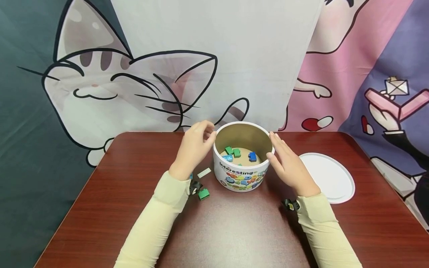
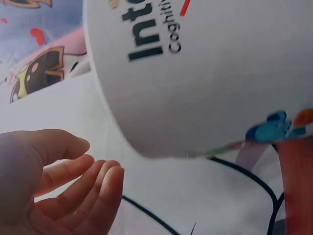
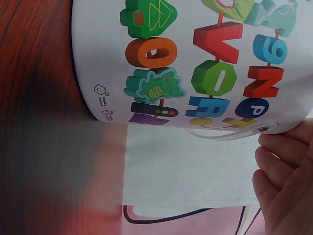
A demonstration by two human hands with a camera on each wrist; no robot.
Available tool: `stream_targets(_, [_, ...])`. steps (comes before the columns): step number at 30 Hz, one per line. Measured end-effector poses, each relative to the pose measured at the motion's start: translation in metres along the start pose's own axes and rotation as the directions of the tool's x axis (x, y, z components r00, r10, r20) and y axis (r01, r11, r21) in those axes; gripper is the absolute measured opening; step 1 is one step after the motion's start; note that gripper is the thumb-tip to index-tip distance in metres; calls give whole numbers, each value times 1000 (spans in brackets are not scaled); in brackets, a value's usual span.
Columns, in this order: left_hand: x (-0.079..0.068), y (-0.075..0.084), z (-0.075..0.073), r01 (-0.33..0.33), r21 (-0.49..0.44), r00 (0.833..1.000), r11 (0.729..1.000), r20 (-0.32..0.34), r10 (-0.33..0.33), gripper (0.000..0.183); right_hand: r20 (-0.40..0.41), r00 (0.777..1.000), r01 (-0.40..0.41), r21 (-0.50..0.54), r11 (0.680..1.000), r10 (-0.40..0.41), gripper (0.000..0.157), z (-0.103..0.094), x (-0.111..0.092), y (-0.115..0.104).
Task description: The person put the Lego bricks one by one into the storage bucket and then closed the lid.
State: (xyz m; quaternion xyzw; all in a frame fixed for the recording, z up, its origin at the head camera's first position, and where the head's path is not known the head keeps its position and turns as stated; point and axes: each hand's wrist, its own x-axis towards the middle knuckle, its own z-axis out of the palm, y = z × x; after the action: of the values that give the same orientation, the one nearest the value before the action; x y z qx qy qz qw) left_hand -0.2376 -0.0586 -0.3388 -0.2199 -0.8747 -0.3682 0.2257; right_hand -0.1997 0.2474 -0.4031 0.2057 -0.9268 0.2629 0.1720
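Note:
A round white bucket (image 1: 242, 178) printed with colourful shapes stands uncovered on the table. Inside lie a few building blocks: green blocks (image 1: 237, 153), a dark blue block (image 1: 252, 156) and a light blue block (image 1: 228, 158). At the bucket's left rim is my left hand (image 1: 196, 145), its fingers loosely bent; in the left wrist view that hand (image 2: 73, 188) holds nothing and is apart from the wall. My right hand (image 1: 291, 165) has its fingers extended against the right rim, and the right wrist view shows its fingertips (image 3: 274, 139) by the handle's rivet.
A white lid (image 1: 330, 178) lies flat right of the bucket, partly behind the right hand. Left of the bucket are a green block (image 1: 203, 194) and a pale flat piece (image 1: 204, 172). Something blue is mostly hidden behind the left wrist. A cartoon-printed cloth (image 1: 261, 56) hangs behind the table.

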Motion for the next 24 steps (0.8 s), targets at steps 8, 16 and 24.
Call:
stream_targets(8, [-14,-22,-17,119,-4,992,993,47,-118,13,11,1000,-11,-3,1000,11,66,-2,1,-2])
stream_targets(16, [-28,-53,-21,262,54,944,964,191,-267,19,14,1000,-17,-4,1000,17,67,-2,1,-1])
stream_targets(24, [-40,-79,-18,318,100,906,943,260,-333,21,21,999,-27,-1,1000,27,67,-2,0,-1])
